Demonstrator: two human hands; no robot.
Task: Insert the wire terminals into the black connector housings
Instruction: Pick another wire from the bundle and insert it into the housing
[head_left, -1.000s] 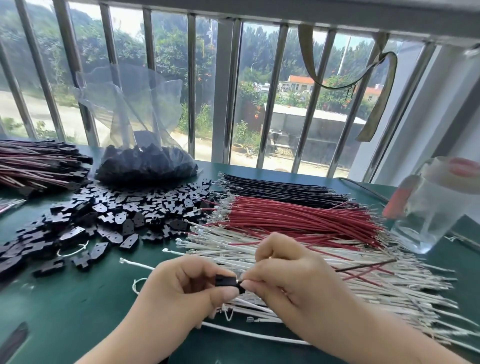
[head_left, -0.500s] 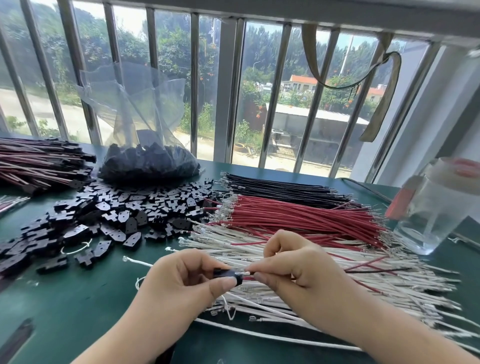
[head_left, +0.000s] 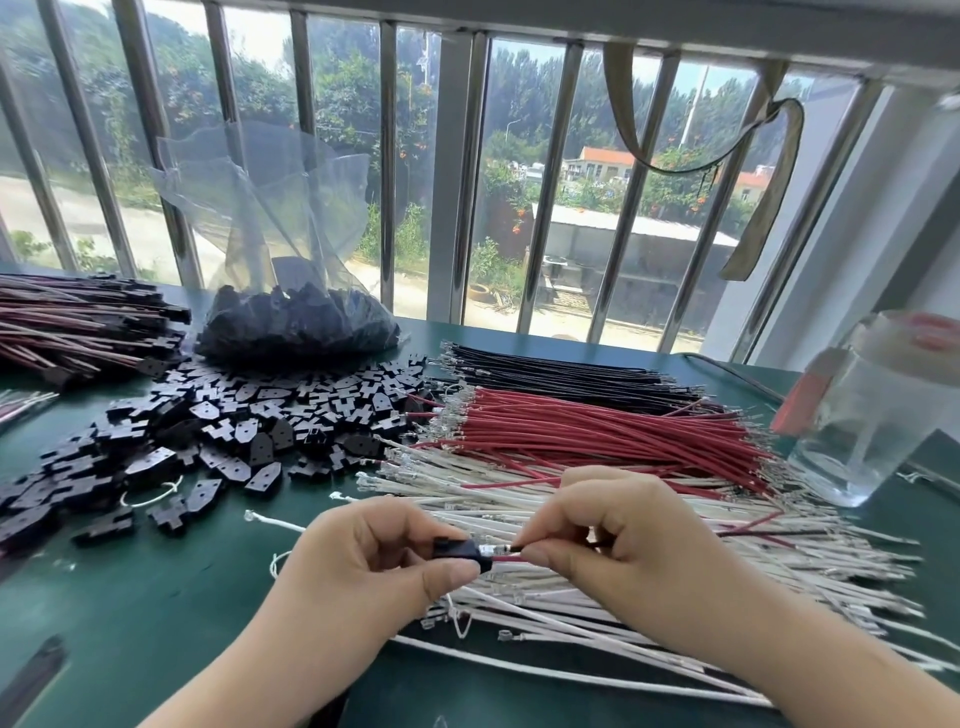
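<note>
Pinching on both sides: my left hand (head_left: 379, 566) holds one black connector housing (head_left: 460, 551) between thumb and forefinger, and my right hand (head_left: 618, 545) pinches a dark wire (head_left: 519, 547) just behind its metal terminal (head_left: 493, 549); a red wire (head_left: 506, 558) already runs into the housing beneath it; the terminal tip sits at the housing's mouth, whether touching or just short I cannot tell. To seat it well, I judge I should keep the wire level with the cavity, hold close behind the crimp so it does not buckle, and push straight until it locks; twisting would likely jam it. Both hands hover above the white wires (head_left: 571, 597), which spread across the green counter (head_left: 156, 597) beneath my right wrist; red wires (head_left: 597, 431) and black wires (head_left: 561, 371) lie beyond, the loose housings (head_left: 234, 431) to the left, a clear jar (head_left: 872, 415) far right. Open counter lies left and near of my left hand; I would keep my elbows off the white bundle.
</note>
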